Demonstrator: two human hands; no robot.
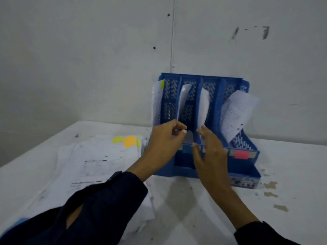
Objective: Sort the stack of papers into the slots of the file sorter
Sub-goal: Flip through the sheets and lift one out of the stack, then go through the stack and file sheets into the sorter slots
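The papers (99,161) look light and floppy — best pinched at an edge — while the left hand (162,138) curls loosely and the right hand (210,149) spreads its fingers, neither plainly holding anything.

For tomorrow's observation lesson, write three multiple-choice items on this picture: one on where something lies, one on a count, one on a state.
1. Where does the loose stack of white papers with yellow and orange sticky tabs lie?
A. left of the sorter
B. right of the sorter
C. on top of the sorter

2. How many upright slots does the blue plastic mesh file sorter have?
A. two
B. four
C. six

3. How does the sheet in the rightmost slot stand?
A. flat on the table
B. rolled into a tube
C. leaning out to the right

Answers:
1 A, the stack lies on the white table by the left hand.
2 B, three dividers make four slots.
3 C, its top corner tips past the sorter's side wall.
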